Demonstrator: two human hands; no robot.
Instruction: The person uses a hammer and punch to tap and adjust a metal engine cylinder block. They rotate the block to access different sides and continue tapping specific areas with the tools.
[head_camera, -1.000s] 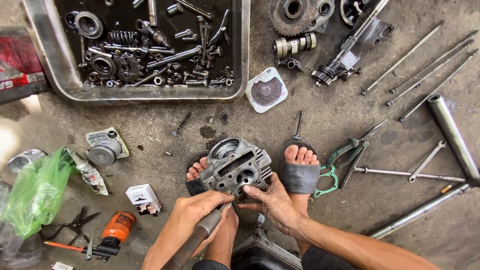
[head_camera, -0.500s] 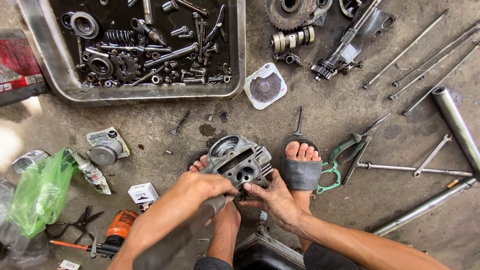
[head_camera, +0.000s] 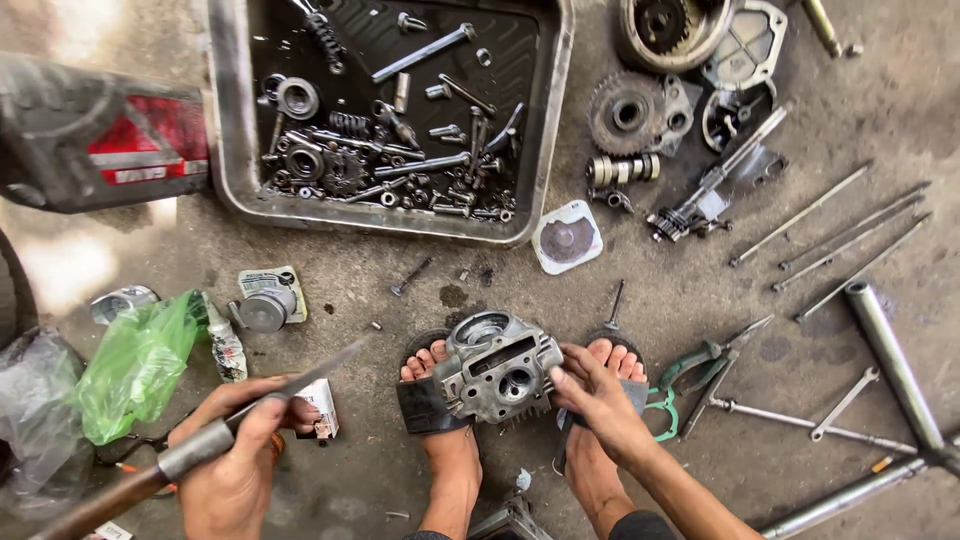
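Single head-worn view, looking almost straight down from above the seated person onto a grey concrete floor (head_camera: 420, 470). The person's own side is the bottom edge, where both forearms and sandalled feet enter. The left hand (head_camera: 235, 465) and right hand (head_camera: 600, 405) lie in the lower third, close to the lens, either side of the grey cast-metal engine head (head_camera: 500, 375) near centre. The far field runs to the top edge, which cuts off the dented steel parts tray (head_camera: 225, 150). No second view is provided.
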